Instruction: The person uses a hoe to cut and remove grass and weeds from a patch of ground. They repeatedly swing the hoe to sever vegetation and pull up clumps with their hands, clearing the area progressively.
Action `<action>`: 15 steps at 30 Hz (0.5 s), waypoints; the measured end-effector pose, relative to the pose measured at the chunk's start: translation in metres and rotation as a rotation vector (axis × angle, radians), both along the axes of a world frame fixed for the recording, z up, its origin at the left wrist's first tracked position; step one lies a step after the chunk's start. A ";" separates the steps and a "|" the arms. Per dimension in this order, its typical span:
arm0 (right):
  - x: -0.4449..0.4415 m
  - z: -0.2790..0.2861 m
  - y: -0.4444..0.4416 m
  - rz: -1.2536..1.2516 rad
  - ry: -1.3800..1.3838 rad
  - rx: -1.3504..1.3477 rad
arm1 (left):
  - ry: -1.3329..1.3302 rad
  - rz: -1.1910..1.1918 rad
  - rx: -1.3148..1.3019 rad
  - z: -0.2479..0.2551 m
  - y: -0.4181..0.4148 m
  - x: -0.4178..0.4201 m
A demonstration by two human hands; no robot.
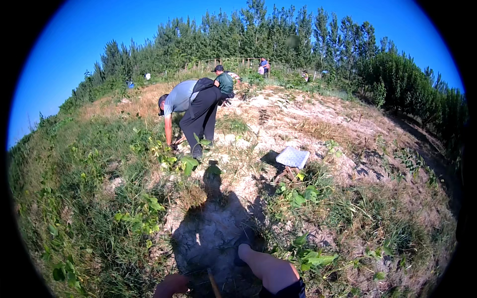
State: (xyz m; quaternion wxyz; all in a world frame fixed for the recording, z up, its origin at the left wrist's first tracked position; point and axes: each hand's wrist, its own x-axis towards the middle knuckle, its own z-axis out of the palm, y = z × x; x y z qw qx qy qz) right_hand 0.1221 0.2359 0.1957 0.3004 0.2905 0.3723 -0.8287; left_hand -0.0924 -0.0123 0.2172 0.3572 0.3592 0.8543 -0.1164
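Observation:
At the bottom edge, left of centre, a shadowed bare limb (pixel 171 285) is cut off by the frame. It seems to be my left hand, but its fingers cannot be made out. My right hand is out of view. Between that limb and my bare leg (pixel 272 266) rises the end of a wooden stick or tool handle (pixel 213 282); what holds it is hidden below the frame. My foot wears a dark shoe (pixel 240 257) on pale dry soil. A folding stool (pixel 293 157) with a light patterned seat stands ahead, right of centre.
A person (pixel 199 100) in a grey shirt bends to the plants, one hand low among leaves. Another person (pixel 223 82) in green crouches behind. Farther back is a person (pixel 264 66) in blue. Grass and leafy plants (pixel 143 214) flank the soil; trees (pixel 253 37) line the back.

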 end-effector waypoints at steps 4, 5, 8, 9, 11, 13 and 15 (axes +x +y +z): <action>0.002 -0.002 -0.001 0.010 0.001 -0.003 | 0.037 -0.031 0.053 -0.002 -0.001 0.001; 0.002 -0.003 -0.001 0.012 0.002 -0.004 | 0.032 -0.014 0.039 0.001 0.002 0.002; 0.003 -0.003 0.000 0.012 -0.006 -0.006 | 0.033 -0.003 0.042 0.009 0.008 0.003; 0.004 -0.003 0.001 0.012 -0.005 -0.006 | 0.037 -0.005 0.049 0.009 0.008 0.004; 0.007 -0.003 0.001 0.016 -0.006 -0.007 | 0.056 -0.003 0.051 -0.001 0.004 0.000; 0.009 -0.004 0.004 0.017 -0.009 -0.005 | 0.066 0.000 0.076 -0.001 0.008 0.003; 0.011 -0.005 0.007 0.017 -0.012 0.000 | 0.072 0.013 0.116 0.006 0.011 0.007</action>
